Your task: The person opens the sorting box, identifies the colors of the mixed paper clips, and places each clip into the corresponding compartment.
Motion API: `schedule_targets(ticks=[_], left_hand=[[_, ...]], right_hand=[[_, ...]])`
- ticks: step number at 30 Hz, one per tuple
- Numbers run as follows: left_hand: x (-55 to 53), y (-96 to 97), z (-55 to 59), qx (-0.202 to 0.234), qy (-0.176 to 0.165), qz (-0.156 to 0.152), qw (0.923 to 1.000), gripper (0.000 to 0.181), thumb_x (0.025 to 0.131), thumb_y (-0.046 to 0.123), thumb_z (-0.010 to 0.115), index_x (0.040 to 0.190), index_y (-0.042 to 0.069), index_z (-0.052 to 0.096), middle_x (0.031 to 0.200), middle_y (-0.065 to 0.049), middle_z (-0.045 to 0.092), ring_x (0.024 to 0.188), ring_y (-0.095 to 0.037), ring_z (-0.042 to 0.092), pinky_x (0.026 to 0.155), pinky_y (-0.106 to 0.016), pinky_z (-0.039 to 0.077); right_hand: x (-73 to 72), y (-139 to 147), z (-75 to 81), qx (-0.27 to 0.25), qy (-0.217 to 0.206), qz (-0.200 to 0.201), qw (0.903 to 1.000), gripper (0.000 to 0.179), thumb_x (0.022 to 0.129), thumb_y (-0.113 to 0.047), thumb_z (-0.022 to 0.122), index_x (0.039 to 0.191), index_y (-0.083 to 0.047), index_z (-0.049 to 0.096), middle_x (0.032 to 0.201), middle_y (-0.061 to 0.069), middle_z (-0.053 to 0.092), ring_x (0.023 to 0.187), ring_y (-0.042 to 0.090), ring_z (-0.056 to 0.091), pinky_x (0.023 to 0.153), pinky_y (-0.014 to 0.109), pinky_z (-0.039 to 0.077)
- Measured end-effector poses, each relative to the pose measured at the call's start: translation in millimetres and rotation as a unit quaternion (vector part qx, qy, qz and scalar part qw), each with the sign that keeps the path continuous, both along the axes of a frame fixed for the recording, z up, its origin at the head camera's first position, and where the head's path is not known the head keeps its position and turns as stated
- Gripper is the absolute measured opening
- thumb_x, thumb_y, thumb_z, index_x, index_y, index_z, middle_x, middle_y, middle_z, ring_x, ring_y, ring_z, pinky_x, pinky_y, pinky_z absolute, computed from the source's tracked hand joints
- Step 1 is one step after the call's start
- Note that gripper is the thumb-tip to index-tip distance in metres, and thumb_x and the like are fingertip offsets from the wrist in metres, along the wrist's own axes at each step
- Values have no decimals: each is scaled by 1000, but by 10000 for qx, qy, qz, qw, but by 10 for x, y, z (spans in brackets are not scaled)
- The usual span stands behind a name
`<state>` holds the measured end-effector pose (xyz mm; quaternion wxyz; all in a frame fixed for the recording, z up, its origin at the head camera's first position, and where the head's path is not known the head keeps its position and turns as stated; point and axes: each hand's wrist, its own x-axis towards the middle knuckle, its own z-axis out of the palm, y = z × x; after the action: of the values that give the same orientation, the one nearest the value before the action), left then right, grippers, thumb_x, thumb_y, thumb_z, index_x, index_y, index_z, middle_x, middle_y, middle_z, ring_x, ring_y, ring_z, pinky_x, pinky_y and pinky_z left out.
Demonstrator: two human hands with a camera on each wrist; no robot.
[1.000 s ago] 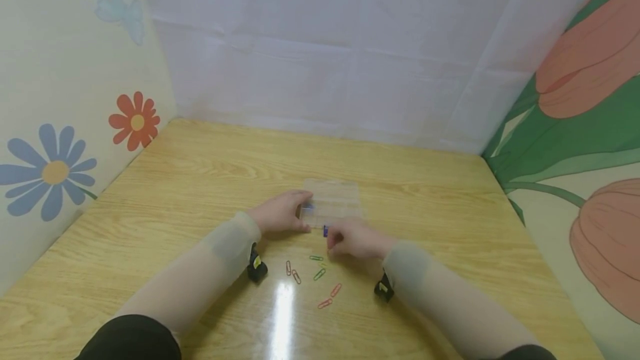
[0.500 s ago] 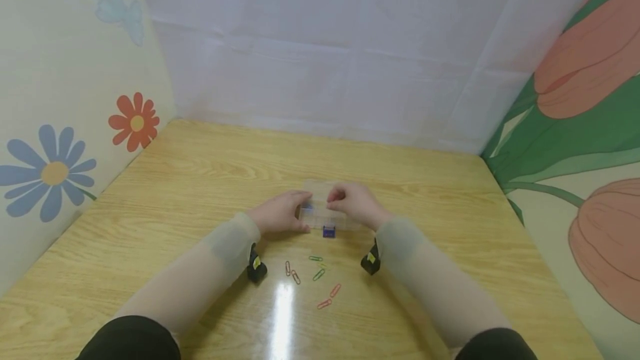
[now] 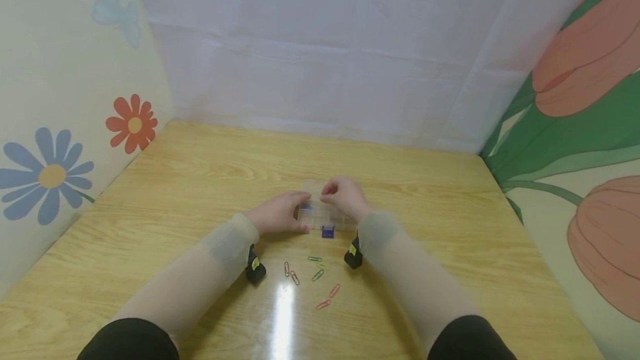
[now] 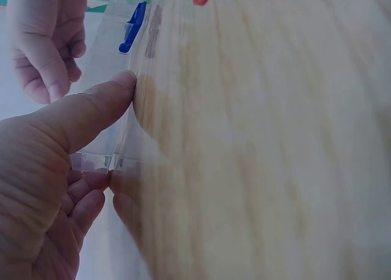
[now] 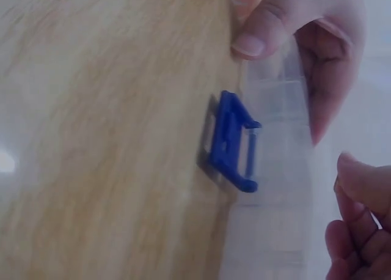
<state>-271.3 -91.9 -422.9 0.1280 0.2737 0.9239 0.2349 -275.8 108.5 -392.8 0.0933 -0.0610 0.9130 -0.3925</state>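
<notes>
A clear plastic compartment box (image 3: 322, 220) lies mid-table, a blue latch (image 3: 328, 232) at its front edge. My left hand (image 3: 280, 213) grips the box's left end, the thumb (image 4: 101, 106) on the front wall and the other fingers around the end. Over the box is my right hand (image 3: 346, 198), fingers curled and thumb close to the index fingertip (image 5: 345, 164). No object shows between those fingertips, though a small one could be hidden. A small blue patch (image 3: 307, 207) shows in the box's left part, too small to make out.
Several paper clips lie in front of the box, including a green one (image 3: 318, 275), a red one (image 3: 323, 304) and a dark red one (image 3: 295, 278). A white cloth (image 3: 320, 49) hangs behind the table (image 3: 225, 154), with painted panels at both sides.
My right hand has moved from beside the latch, near the clips, up and over the box, then slightly left. The latch is now uncovered. My left hand has kept its grip.
</notes>
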Motion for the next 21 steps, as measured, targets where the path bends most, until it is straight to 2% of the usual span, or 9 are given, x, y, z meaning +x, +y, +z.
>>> schedule_targets(ticks=[10, 21], left_hand=[[12, 2, 15, 22, -65, 11, 10000, 93, 75, 40, 80, 149, 7, 33, 152, -12, 35, 139, -30, 32, 115, -46, 24], [5, -2, 13, 16, -35, -21, 10000, 93, 75, 41, 80, 149, 6, 33, 152, -13, 35, 139, -30, 32, 115, -46, 24]], right_hand=[[18, -34, -67, 289, -123, 54, 9995, 4, 88, -17, 70, 89, -14, 68, 91, 0, 64, 88, 18, 58, 82, 35, 49], [29, -9, -78, 160, -176, -1, 9997, 8, 88, -20, 70, 95, -16, 70, 97, -2, 66, 95, 18, 59, 90, 38, 49]])
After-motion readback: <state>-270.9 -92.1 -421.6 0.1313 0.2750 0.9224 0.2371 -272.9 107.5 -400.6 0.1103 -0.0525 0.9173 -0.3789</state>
